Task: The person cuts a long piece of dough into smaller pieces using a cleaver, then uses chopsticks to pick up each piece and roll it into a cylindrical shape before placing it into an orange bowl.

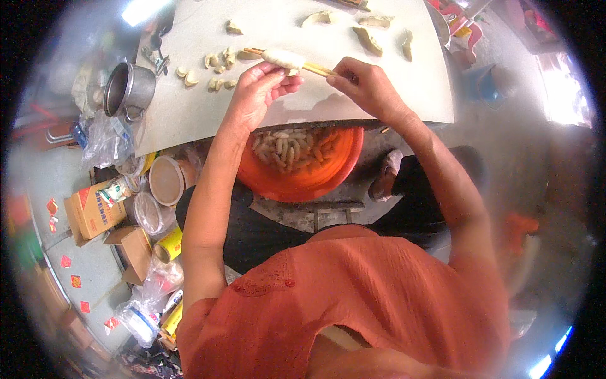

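Observation:
A whitish, dough-like roll (283, 58) sits around a pair of wooden chopsticks (319, 69), whose tips stick out past it on the left. My left hand (259, 90) holds the roll from below, with a small pale piece by its fingers. The chopsticks' right end is pinched between the thumb and fingers of my right hand (362, 83). Both hands are above the pale tabletop (199, 113). Small pale chunks (229, 58) lie left of my left hand, and longer curved strips (367, 40) lie farther back on the right.
Below the table's near edge stands an orange basin (303, 187) with many whitish finger-shaped pieces (289, 147). A metal pot (130, 90) is at the table's left edge. Lidded tubs (166, 180), cardboard boxes (97, 213) and plastic bags (108, 139) crowd the left side.

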Tool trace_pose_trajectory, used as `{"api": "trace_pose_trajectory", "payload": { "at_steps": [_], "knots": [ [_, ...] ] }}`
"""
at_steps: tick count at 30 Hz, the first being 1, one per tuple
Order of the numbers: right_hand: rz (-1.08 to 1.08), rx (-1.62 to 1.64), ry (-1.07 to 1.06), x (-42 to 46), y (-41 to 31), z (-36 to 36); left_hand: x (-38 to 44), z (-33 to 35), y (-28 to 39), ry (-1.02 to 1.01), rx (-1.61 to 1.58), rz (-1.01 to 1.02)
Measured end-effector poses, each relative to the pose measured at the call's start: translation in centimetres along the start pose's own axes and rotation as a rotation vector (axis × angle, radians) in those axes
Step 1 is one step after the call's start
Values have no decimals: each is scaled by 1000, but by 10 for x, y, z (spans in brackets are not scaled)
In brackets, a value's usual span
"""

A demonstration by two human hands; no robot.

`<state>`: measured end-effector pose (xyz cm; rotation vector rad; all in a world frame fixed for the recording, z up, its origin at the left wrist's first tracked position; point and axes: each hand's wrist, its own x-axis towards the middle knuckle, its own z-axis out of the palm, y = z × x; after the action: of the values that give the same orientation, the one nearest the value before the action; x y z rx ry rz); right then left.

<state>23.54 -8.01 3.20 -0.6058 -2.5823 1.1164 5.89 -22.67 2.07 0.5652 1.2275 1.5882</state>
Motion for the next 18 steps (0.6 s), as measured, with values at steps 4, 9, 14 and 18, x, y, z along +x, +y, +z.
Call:
{"api": "trace_pose_trajectory", "payload": {
  "at_steps": [4,9,14,18],
  "knots": [
    [-13,3,18,-2,-2,9,-3,11,-8,53,130,103],
    [-35,-74,91,0,-8,24,2,25,-24,160,63,196],
    [-109,55,114,8,-13,30,4,28,-25,256,122,179],
    [-74,114,110,14,-15,31,-3,36,-16,241,148,141]
  ]
}}
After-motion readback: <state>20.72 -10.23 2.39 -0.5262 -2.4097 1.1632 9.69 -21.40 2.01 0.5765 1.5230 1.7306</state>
